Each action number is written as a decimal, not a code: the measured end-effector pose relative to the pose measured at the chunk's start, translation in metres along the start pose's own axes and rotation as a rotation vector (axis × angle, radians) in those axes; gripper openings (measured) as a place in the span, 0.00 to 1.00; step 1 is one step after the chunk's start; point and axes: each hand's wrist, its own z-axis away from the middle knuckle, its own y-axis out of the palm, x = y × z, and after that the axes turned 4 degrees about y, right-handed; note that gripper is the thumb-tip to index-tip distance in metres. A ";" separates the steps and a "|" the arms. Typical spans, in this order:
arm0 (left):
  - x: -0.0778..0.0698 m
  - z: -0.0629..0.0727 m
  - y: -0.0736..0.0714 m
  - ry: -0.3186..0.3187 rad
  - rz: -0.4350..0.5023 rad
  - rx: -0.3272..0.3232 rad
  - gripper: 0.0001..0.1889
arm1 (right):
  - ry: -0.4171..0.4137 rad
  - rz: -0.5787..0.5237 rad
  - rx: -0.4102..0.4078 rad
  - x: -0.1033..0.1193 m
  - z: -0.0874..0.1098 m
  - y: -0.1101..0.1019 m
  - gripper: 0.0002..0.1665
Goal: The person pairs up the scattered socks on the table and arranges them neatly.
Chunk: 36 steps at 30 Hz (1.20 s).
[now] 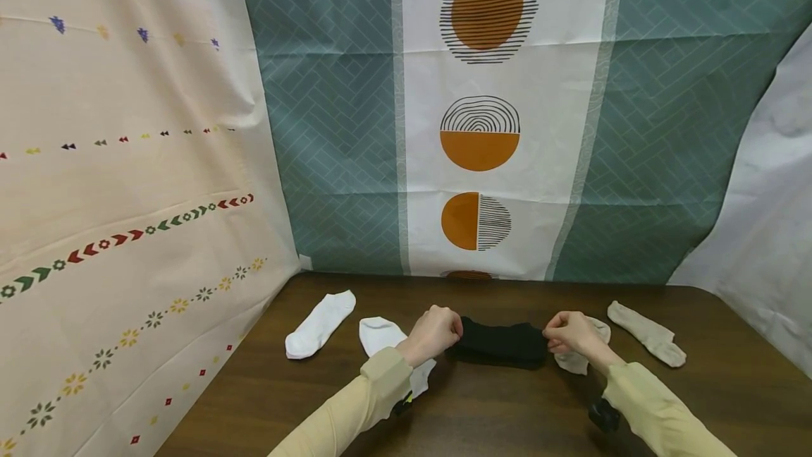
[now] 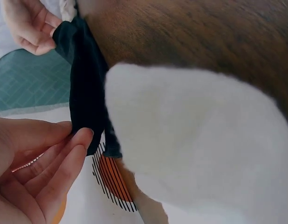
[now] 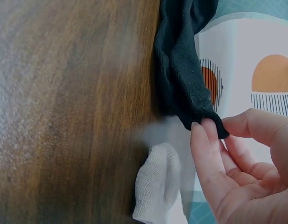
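A black sock [image 1: 501,344] is stretched sideways between my two hands over the middle of the table. My left hand [image 1: 433,333] pinches its left end between thumb and fingertips. The right end is pinched by my right hand [image 1: 576,337]; the right wrist view shows thumb and fingertips on the sock's edge [image 3: 200,114]. Dark fabric shows in two layers in the left wrist view; whether it is one sock or two, I cannot tell. Under my left forearm lies a white sock [image 1: 379,333], partly covered. Behind my right hand is a crumpled beige sock [image 1: 574,362].
Another white sock [image 1: 320,324] lies at the table's left, and another beige sock [image 1: 647,333] at the right. The brown wooden table [image 1: 495,415] ends at a patterned cloth backdrop [image 1: 342,161], with a cream cloth [image 1: 127,196] along the left side.
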 end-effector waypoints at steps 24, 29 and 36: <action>-0.001 0.001 -0.001 -0.011 -0.097 -0.007 0.07 | -0.002 0.012 0.006 0.002 0.002 0.002 0.03; -0.001 0.003 -0.001 -0.016 -0.087 -0.001 0.08 | -0.014 0.036 0.023 -0.001 0.003 0.002 0.03; 0.000 0.007 0.003 -0.018 -0.030 0.059 0.09 | -0.005 0.040 0.053 -0.004 0.004 0.002 0.03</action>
